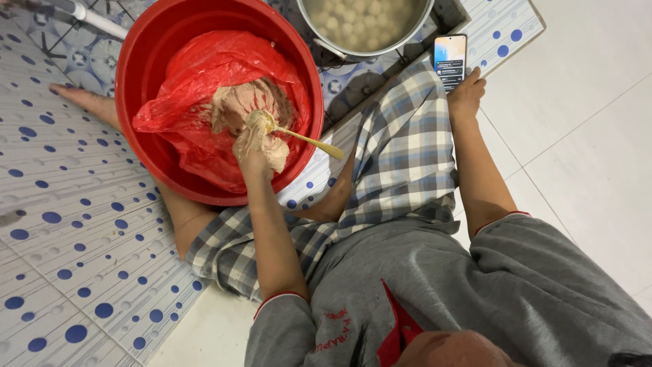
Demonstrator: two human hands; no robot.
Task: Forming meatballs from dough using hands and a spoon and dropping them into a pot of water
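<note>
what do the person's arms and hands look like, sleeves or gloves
Both arms are bare below short grey sleeves edged with thin red trim. No gloves, watch or rings show. The left hand is smeared with pale paste; the right hand looks clean.

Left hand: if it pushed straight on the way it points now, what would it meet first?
The left hand, coated in paste and holding a spoon, points up-frame into the pinkish paste mass on the red plastic bag lining the red basin. It already seems to touch the paste, though depth is unclear.
</note>
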